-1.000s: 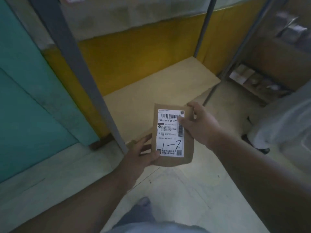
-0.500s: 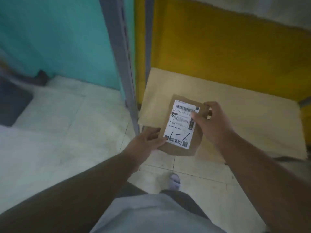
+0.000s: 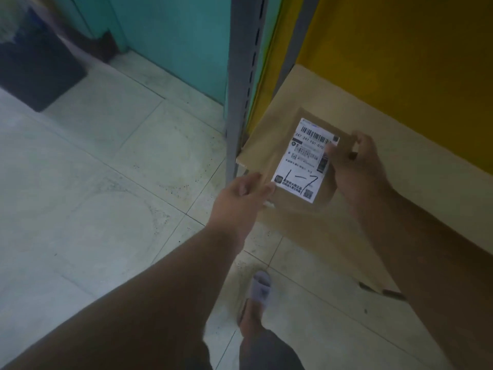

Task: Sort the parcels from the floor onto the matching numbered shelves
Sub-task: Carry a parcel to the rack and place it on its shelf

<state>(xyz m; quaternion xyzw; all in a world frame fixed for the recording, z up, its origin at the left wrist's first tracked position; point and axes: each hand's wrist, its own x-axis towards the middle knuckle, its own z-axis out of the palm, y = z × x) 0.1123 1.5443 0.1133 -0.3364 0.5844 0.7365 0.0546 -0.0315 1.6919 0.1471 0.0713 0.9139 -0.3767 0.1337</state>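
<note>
Head view: both hands' fingers (image 3: 356,144) pinch a flat brown paper parcel (image 3: 318,193) with white label (image 3: 305,158).

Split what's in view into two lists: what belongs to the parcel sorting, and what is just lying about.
Belongs to the job:
- brown parcel, marked 1-7 on its white label
- left hand and right hand, both holding it
- cardboard-lined shelf
- grey shelf upright

Just lying about:
- dark mat on the floor
- grey slipper on the person's foot

Matt brown paper parcel (image 3: 301,166), matt cardboard-lined shelf (image 3: 386,188), grey metal upright (image 3: 240,84), speckled floor tiles (image 3: 106,169).
</note>
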